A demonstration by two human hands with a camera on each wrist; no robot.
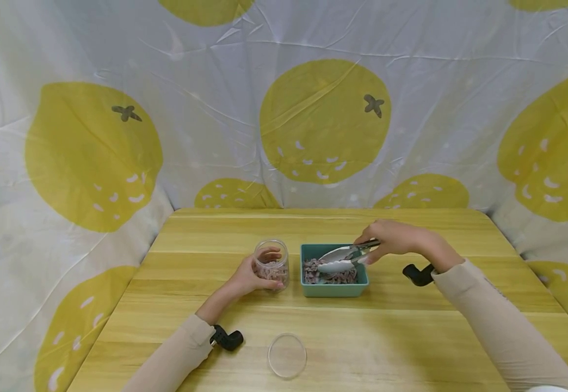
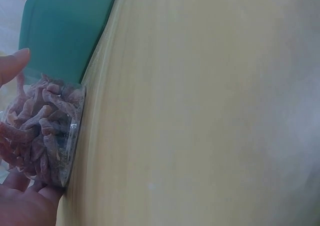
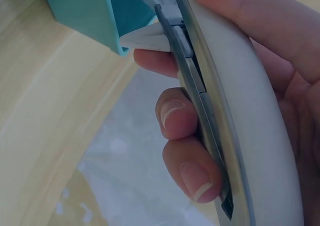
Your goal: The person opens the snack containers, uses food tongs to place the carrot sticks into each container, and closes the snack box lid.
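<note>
My left hand (image 1: 248, 276) grips a clear jar (image 1: 271, 250), which stands upright on the table left of a teal rectangular box. Purplish dried strips (image 2: 37, 131) fill the lower part of the jar. In my right hand (image 1: 394, 239) is a pair of tongs (image 3: 210, 106), its handles squeezed between thumb and fingers. The pale tong heads (image 1: 335, 267) reach down into the teal box (image 1: 335, 292), among more of the same strips (image 1: 343, 277). Whether the tongs pinch any strips cannot be told.
A clear round lid (image 1: 287, 356) lies flat on the wooden table (image 1: 205, 228), near its front edge. Black wrist mounts (image 1: 227, 338) sit on both forearms. Behind the table hangs a white cloth (image 1: 205, 98) with yellow fruit prints.
</note>
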